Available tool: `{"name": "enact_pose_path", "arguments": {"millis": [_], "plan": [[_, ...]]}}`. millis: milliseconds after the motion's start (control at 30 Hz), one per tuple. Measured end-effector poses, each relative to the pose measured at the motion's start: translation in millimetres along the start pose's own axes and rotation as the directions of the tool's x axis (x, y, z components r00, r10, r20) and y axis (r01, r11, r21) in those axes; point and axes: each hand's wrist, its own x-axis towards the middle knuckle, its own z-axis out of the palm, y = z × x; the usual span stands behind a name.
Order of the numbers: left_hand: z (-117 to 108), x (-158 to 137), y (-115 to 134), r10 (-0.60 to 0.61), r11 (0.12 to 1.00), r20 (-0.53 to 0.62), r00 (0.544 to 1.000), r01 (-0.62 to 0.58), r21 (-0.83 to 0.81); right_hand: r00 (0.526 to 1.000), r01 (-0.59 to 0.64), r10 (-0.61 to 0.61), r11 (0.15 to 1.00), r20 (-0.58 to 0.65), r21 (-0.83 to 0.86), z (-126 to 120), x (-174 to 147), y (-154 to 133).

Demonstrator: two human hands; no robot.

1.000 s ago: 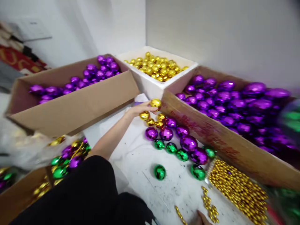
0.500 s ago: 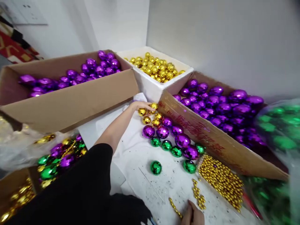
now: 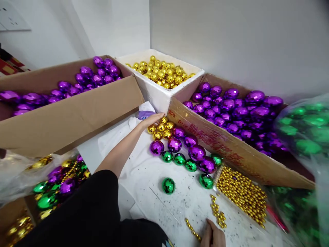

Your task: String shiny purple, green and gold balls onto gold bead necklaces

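Observation:
My left hand [image 3: 154, 118] reaches to the far end of the white-covered table. Its fingers are stretched out beside and partly over a cluster of shiny gold balls [image 3: 161, 127]; their far side is partly hidden. Near the bottom edge, my right hand [image 3: 212, 234] has curled fingers, with a short string of small gold beads [image 3: 192, 229] running up to them. The pinch itself is hidden. Between the hands lie several purple balls [image 3: 196, 152], a row of green balls [image 3: 179, 159] and a separate green ball [image 3: 168, 185]. A thin straight rod or thread [image 3: 164, 204] lies nearby.
Cardboard boxes of purple balls stand left [image 3: 102, 109] and right [image 3: 205, 132], with a white foam box [image 3: 156, 92] of gold balls between. A tray of gold beads [image 3: 241, 195], loose beads [image 3: 218, 212], a red-handled item [image 3: 277, 219] and bagged green balls [image 3: 308, 130] are at right.
My left hand has let go of gold balls, which now sit closer together in a larger cluster, and its fingers have straightened. The view has turned slightly right. My right hand stays put.

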Motion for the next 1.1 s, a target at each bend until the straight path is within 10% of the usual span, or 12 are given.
{"name": "enact_pose_path", "arguments": {"millis": [1100], "plan": [[8, -22, 1, 0.178, 0.975, -0.115, 0.977, -0.159, 0.156, 0.999, -0.034, 0.037, 0.989, 0.017, -0.142, -6, 2, -10]]}}
